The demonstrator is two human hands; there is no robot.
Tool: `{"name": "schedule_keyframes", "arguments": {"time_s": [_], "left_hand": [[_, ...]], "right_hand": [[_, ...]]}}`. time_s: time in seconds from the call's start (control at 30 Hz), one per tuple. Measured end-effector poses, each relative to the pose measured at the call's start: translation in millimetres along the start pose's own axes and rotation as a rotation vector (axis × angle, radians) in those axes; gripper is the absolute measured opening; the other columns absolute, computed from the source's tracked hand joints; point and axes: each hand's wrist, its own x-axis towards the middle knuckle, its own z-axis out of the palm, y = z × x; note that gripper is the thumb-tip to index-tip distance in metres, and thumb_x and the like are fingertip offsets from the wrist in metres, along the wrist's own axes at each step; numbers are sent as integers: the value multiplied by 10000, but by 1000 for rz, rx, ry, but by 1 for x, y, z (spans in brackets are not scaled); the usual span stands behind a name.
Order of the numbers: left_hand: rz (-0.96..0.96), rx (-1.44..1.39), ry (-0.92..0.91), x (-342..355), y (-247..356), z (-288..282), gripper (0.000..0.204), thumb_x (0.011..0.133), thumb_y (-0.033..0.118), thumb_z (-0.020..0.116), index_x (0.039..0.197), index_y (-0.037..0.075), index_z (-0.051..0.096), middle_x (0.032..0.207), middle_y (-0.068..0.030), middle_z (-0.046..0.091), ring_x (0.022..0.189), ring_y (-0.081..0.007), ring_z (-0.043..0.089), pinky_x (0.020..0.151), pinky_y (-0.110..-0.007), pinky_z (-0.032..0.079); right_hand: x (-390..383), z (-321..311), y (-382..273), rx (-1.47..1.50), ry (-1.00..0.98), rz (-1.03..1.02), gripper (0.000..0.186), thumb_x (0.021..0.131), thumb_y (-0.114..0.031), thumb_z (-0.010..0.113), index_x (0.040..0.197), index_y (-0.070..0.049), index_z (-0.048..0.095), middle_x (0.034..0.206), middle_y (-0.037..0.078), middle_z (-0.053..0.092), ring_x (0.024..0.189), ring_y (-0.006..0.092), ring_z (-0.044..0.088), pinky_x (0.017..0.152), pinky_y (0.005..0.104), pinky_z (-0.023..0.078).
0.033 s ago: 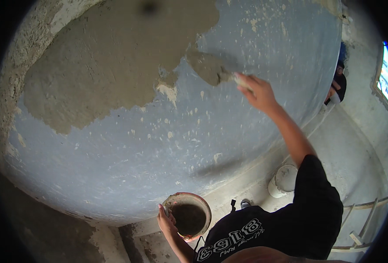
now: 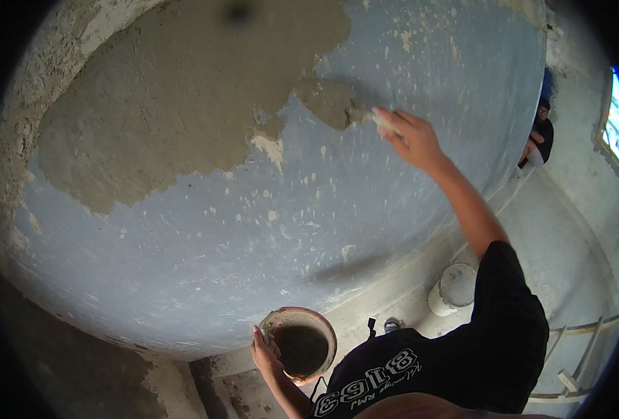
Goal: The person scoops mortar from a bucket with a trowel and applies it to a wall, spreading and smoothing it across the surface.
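Note:
My right hand [image 2: 411, 140] is closed round the pale handle of a trowel [image 2: 327, 101], whose mortar-covered blade lies against the curved grey-blue wall [image 2: 344, 195], at the edge of a large patch of grey plaster [image 2: 170, 98]. At the bottom, my left hand [image 2: 267, 353] grips the rim or handle of a red-rimmed round bucket [image 2: 327, 335] with dark grey mortar inside; exactly which part it holds is hard to tell. Light splashes dot the bare part of the wall.
A person [image 2: 541, 133] in dark clothing is at the wall's far right edge, beside a bright window [image 2: 618, 112]. A pale cylindrical bucket [image 2: 446, 300] stands on the concrete floor near my right side. A wooden frame [image 2: 568, 377] lies at the lower right. A rough wall edge runs down the left.
My right hand and the trowel have moved slightly upward on the wall. My left hand and the bucket have stayed in place.

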Motion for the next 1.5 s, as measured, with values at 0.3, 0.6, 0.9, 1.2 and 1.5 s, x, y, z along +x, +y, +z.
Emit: {"name": "schedule_keyframes", "arguments": {"time_s": [0.3,0.6,0.9,1.2,1.5], "left_hand": [[1,-15,53,3,3,0,517,955,551,520,718,92,531,493,73,319,375,-38,262,354,-223,170],[-10,5,88,7,3,-3,502,977,520,501,726,86,530,515,57,350,388,-35,278,358,-216,180],[-22,-10,95,10,-2,-13,495,976,509,511,731,80,542,522,53,369,384,-40,291,359,-213,185],[-25,-13,94,10,0,-17,528,952,551,529,704,85,542,504,55,355,379,-46,288,360,-226,182],[-22,4,82,9,-5,-21,538,953,557,522,702,81,541,503,51,359,380,-49,287,361,-228,187]], "right_hand": [[66,-15,45,-280,9,-137,358,926,-283,634,1273,-196,610,829,41,572,668,219,592,591,344,511],[55,-25,49,-311,-25,-291,426,877,-199,688,1291,-154,596,876,58,600,676,232,592,603,346,515],[48,-4,48,-309,5,-157,432,851,-195,701,1272,-160,609,880,61,598,681,234,604,592,350,511],[67,-9,35,-259,130,-70,363,911,-250,654,1265,-188,605,853,56,587,688,254,622,593,363,521],[25,0,37,-317,-88,-186,405,871,-152,690,1268,-144,610,874,96,628,657,271,605,588,354,502]]}}
